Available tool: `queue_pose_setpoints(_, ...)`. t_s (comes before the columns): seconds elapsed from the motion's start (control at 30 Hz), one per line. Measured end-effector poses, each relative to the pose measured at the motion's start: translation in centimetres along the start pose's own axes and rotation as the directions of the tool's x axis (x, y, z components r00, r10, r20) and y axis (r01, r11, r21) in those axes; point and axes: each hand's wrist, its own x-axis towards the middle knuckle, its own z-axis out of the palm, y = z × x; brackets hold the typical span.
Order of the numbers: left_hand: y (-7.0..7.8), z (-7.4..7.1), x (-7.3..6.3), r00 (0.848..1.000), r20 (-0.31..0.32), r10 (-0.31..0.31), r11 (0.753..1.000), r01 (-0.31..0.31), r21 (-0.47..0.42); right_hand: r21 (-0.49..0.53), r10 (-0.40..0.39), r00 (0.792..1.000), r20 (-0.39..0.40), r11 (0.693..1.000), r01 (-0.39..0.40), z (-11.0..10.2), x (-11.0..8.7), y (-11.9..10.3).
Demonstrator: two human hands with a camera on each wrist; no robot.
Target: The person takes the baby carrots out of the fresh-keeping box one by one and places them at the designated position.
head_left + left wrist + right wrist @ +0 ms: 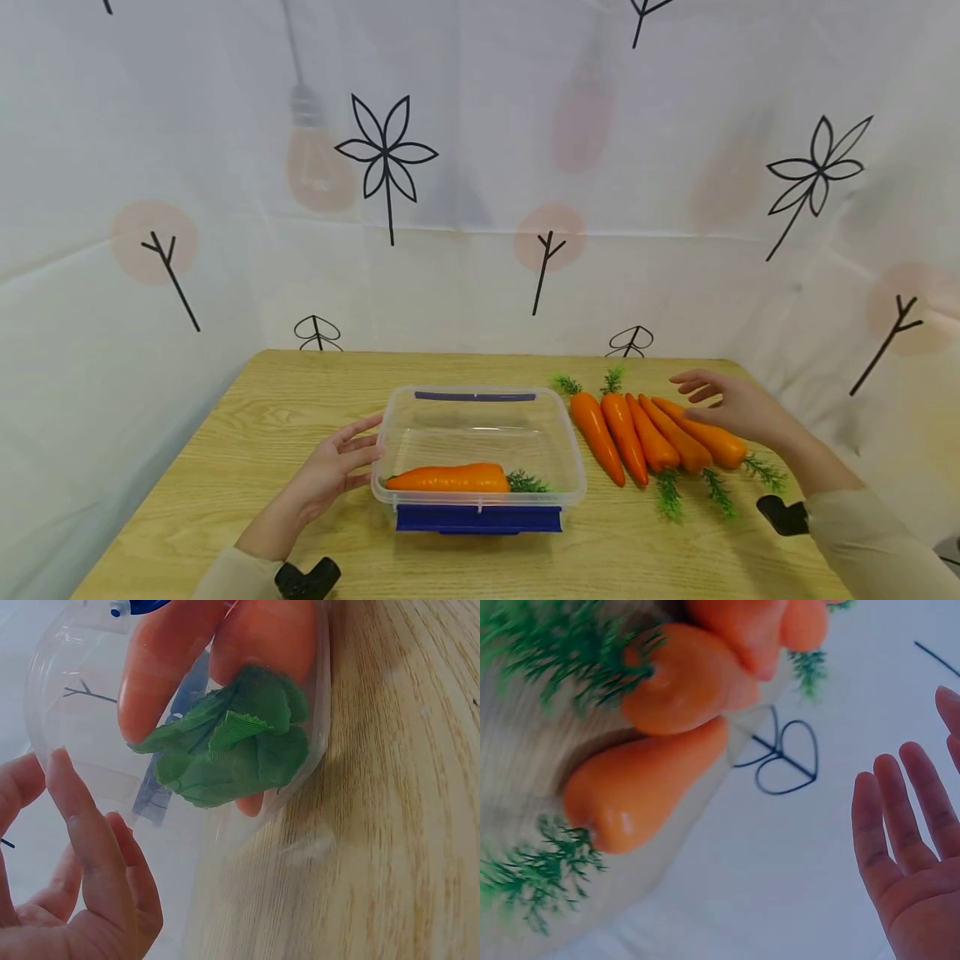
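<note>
A clear plastic food box (480, 498) with blue clips stands mid-table. An orange toy carrot (450, 478) with a green top lies inside, near the front wall. In the left wrist view, another carrot (169, 664) and green cloth-like leaves (225, 742) show through the box wall. My left hand (330, 467) touches the left side of the box with its fingers spread. To the right of the box, several toy carrots (652, 442) lie side by side. My right hand (738, 406) hovers over the rightmost carrot (641, 795), fingers extended and holding nothing.
The wood-grain table (300, 392) ends at a pale patterned cloth backdrop (480, 292), which also hangs along both sides. Feathery green tops of the carrots stick out toward the table's back and front. A black wrist device (307, 578) sits at the left cuff.
</note>
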Motion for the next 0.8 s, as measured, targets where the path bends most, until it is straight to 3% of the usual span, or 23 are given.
queue_pose_setpoints(0.17,0.0,0.0,-0.1,1.000,-0.011,-0.004,1.000,0.004,0.006,-0.006,-0.018,1.000,0.007,1.000,0.018,0.2,1.3,-1.6)
queue_pose_setpoints(0.6,0.0,0.0,0.0,1.000,-0.001,-0.004,1.000,0.004,-0.002,0.127,0.002,0.998,0.063,0.992,-0.010,1.0,4.1,-4.8)
queue_pose_setpoints(0.8,-0.1,0.0,0.1,1.000,0.003,-0.001,1.000,0.001,-0.003,0.147,-0.043,0.997,0.058,0.988,0.034,1.8,5.5,-5.8)
